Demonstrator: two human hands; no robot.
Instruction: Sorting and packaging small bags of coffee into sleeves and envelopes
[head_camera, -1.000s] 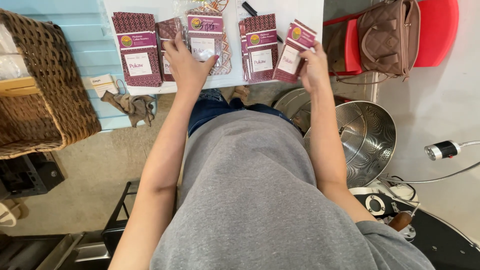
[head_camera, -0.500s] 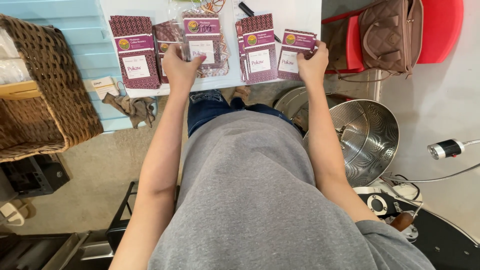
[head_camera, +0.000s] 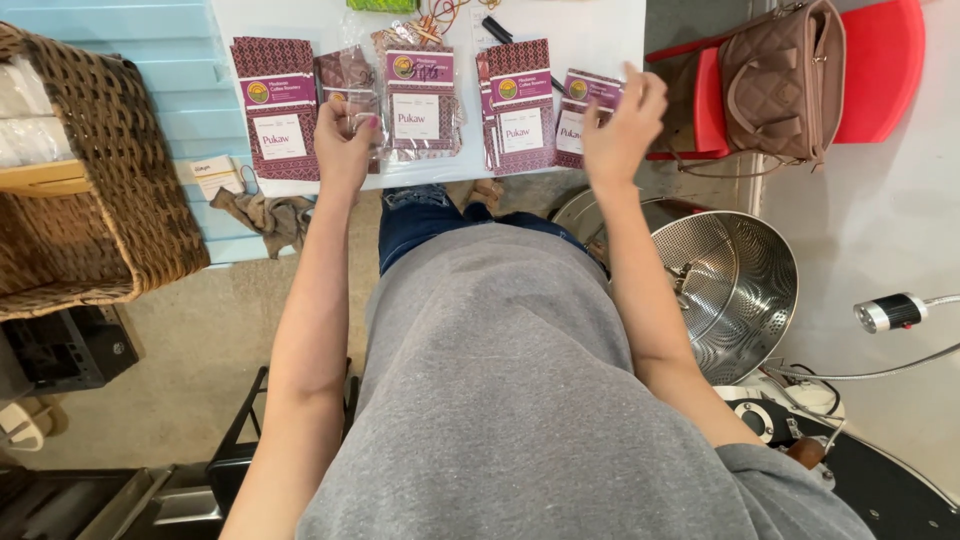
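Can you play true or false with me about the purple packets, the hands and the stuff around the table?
1. The left hand rests on a clear plastic packet with a maroon label. True.
2. The right hand is at the small maroon packet with a white label near the edge of the white table. True.
3. The brown quilted handbag lies in the basket. False: it sits on the red plastic chair; the brown woven wicker basket is on the other side.
4. The shiny perforated metal drum stands on the table. False: it is below, beside the right arm.
5. All the packets are stacked in one pile. False: they lie side by side in a row.
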